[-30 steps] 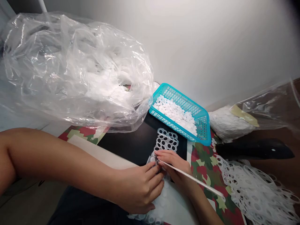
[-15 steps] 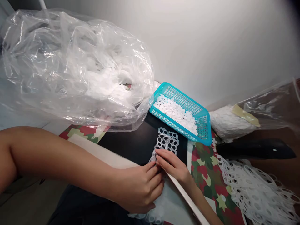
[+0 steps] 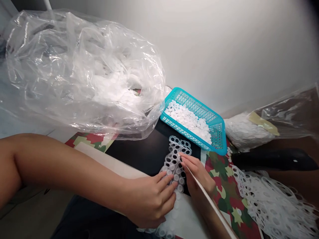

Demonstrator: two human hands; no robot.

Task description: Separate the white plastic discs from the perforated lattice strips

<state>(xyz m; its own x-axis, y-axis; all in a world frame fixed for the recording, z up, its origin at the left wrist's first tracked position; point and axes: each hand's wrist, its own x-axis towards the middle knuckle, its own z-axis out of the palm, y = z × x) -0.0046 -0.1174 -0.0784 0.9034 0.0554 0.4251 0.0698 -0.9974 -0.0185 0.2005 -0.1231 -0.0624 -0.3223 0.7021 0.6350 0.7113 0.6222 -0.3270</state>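
Note:
A translucent sheet with rows of round holes (image 3: 175,154) lies on a black surface (image 3: 142,151), its lower part filled with round discs. My left hand (image 3: 154,197) rests over the sheet's lower left side, fingers slightly spread and lying on the discs. On the other side, my right hand (image 3: 200,176) has its thumb and fingers closed round the tip end of a long white strip (image 3: 211,202), touching the sheet's upper part. The strip runs down past my right forearm. Part of the sheet is hidden below my left hand.
Behind stands a turquoise basket (image 3: 223,141) with white discs. A large clear bag (image 3: 82,73) of white pieces fills the upper left. On the right are another filled bag (image 3: 249,131), a black handle-like object (image 3: 274,160) and a heap of perforated offcuts (image 3: 279,205).
My right hand has moved up and right along the sheet with the white strip, away from my left fingertips. The left fingers have spread and now lie flatter, uncovering discs.

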